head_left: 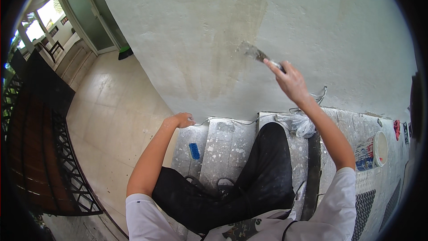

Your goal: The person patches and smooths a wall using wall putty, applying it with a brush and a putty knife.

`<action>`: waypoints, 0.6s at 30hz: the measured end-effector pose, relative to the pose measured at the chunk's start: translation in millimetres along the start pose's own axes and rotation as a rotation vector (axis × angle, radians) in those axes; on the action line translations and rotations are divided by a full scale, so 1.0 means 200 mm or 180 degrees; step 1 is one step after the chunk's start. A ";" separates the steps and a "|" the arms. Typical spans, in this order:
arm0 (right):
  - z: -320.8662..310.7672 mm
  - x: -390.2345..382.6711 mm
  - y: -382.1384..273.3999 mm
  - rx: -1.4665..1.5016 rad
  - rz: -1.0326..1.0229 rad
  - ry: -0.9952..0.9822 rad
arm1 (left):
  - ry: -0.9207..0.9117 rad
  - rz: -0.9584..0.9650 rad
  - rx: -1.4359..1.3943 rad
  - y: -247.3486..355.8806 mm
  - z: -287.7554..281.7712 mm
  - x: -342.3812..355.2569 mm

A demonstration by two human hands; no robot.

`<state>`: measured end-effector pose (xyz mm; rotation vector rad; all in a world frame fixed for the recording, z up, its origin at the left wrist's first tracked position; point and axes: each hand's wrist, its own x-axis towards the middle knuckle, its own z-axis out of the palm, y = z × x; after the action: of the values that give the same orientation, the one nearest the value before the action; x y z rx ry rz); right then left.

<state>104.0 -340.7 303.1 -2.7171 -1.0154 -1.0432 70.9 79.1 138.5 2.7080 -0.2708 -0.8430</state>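
Observation:
My right hand [292, 82] is closed around the handle of a putty knife [256, 53]. Its blade, smeared with pale filler, lies at the face of a white plastered wall [321, 22]. Damp-looking beige streaks run down the wall beside the blade. Low on the left, my left hand [183, 119] is by the wall's bottom corner, fingers loosely bent and apart, with nothing visible in them. Below it, a blue brush [194, 151] rests on a paint-spattered step [227, 147]. Whether the left fingertips touch the wall is too small to tell.
A crumpled clear plastic bag [301, 124] and a thin cable lie along the wall's foot. To the right stands a smeared white bucket [379, 149]. A tiled floor [109, 107] stretches left, with a green broom [125, 52] near a glass door [87, 13] and a dark metal gate [35, 151].

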 end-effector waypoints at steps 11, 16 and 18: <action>0.02 -0.03 0.04 -0.0076 -0.1091 -0.1101 | -0.0070 0.0033 -0.0073 0.02 0.00 0.00; 0.01 0.09 0.08 -0.0153 -0.0422 -0.0731 | -0.0047 -0.0107 0.0079 0.00 0.02 0.00; 0.10 0.02 0.14 -0.0348 -0.0917 -0.1072 | -0.0049 -0.0019 0.0037 0.00 0.03 0.03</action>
<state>135.0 -355.4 296.3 -2.9661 -1.4781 -0.6979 73.2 76.0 130.8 2.7154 -0.2721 -0.8669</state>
